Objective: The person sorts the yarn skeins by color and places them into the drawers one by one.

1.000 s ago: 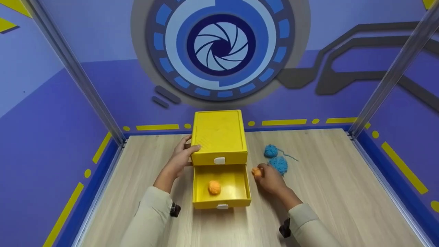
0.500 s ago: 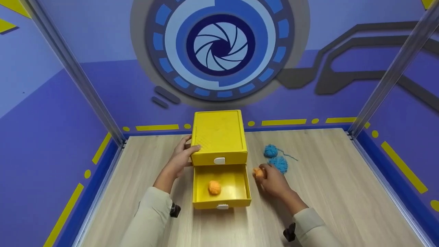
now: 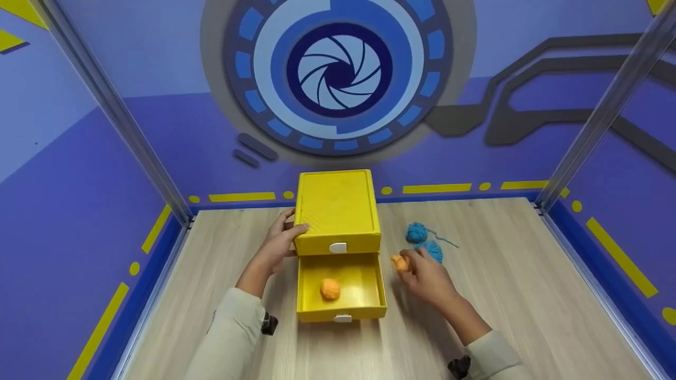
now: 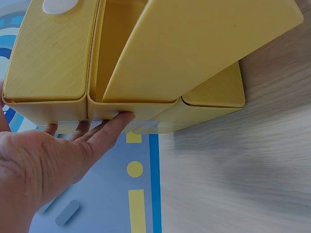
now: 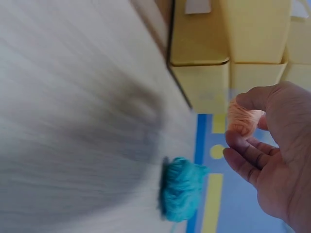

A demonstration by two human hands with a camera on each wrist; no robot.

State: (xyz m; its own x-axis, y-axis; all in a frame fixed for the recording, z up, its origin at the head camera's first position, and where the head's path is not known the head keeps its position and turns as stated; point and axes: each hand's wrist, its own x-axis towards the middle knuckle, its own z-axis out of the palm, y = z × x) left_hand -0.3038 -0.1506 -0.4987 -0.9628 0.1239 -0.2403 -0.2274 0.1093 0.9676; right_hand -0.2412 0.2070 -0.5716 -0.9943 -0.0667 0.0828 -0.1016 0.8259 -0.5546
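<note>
A yellow drawer cabinet (image 3: 338, 203) stands upright with its middle drawer (image 3: 364, 282) pulled out. One orange yarn ball (image 3: 330, 289) lies in that drawer. My left hand (image 3: 277, 245) holds the cabinet's left side, thumb over the top edge and fingers (image 4: 109, 132) along the side wall. To the right of the drawer, my right hand (image 3: 428, 277) pinches another orange yarn ball (image 5: 244, 119) between thumb and fingers, raised over the table. Just beyond this hand lie two blue yarn balls, the nearer one (image 3: 434, 250) partly hidden by it and the farther one (image 3: 416, 232) trailing a strand.
The wooden table (image 3: 528, 274) carries everything and ends at a purple back wall (image 3: 253, 121). Metal posts (image 3: 121, 126) and side walls bound it left and right. Below the pulled-out drawer, a lower drawer (image 4: 216, 90) is pushed in.
My right hand has lifted the pinched orange yarn ball slightly and moved a little to the right, covering more of the nearer blue ball. My left hand and the cabinet have stayed still.
</note>
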